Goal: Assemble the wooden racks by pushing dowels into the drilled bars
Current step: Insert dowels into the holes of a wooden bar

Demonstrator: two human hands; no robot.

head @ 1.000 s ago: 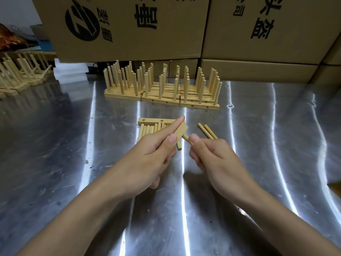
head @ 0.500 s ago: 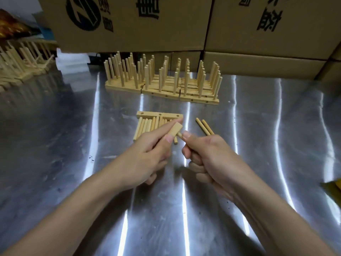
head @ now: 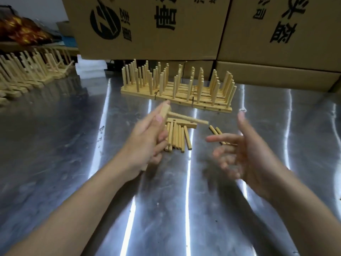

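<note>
Our left hand (head: 147,143) holds a short wooden bar (head: 164,112). The fingers curl round it and the thumb presses on its side. The bar is up in the air over the table, and it tilts a little. One stick (head: 190,119) is stuck in the bar near its top end and pokes out to the right.

Our right hand (head: 249,150) holds nothing. Its fingers are spread wide and the palm faces the left hand. It looks blurry. It is apart from the stick and does not touch it.

Under the hands we see a shiny metal table (head: 55,145). A bunch of loose sticks (head: 177,137) lies on it, side by side, just behind the left hand. A second bar (head: 191,125) with holes in it lies flat at the far end of the bunch. Two more sticks (head: 215,131) lie close together to the right, partly hidden by the fingers of the right hand.

Farther back we see finished racks (head: 177,91) in a row, with many sticks standing up. More racks (head: 27,71) stand far off on the left, beside some white blocks (head: 90,67). Big brown boxes (head: 147,24) with black print stand behind it all
</note>
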